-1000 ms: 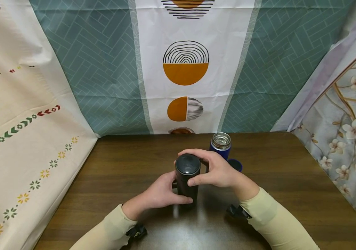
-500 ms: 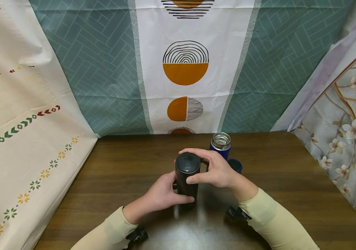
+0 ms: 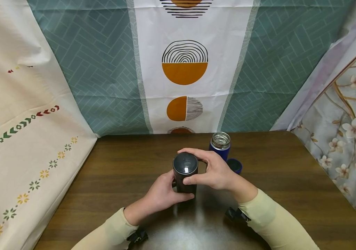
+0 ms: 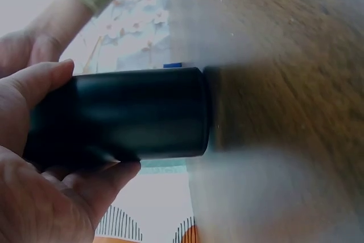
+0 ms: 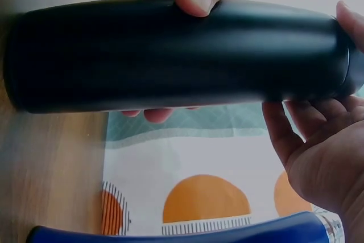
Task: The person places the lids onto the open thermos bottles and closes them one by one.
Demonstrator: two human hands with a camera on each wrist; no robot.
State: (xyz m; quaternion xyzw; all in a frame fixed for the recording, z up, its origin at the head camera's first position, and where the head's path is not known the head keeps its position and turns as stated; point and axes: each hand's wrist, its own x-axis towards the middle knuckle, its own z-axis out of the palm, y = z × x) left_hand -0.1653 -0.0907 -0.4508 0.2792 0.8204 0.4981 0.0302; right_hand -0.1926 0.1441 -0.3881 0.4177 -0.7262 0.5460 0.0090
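A black thermos bottle (image 3: pixel 186 178) stands upright between the hands, its dark glossy lid (image 3: pixel 185 163) facing up. The left hand (image 3: pixel 162 192) grips the body from the left, thumb across the near side. Around the upper part, just below and at the lid, curl the fingers and thumb of the right hand (image 3: pixel 212 172). In the left wrist view the base of the black bottle (image 4: pixel 131 115) is at or just above the tabletop; whether it touches I cannot tell. The right wrist view shows both hands on the bottle (image 5: pixel 176 55), with some fingers hidden behind it.
Behind the right hand stands a blue thermos bottle (image 3: pixel 219 147) without a lid, its steel mouth uncovered. Its dark, blue-rimmed lid (image 3: pixel 234 166) lies beside it on the brown wooden table (image 3: pixel 128 156). Patterned cloths (image 3: pixel 109 69) hang behind and along the sides.
The black bottle's top has shifted slightly left, and the right thumb with it. The left thumb is slightly higher in the head view. Both hands keep their hold; the blue bottle stays put.
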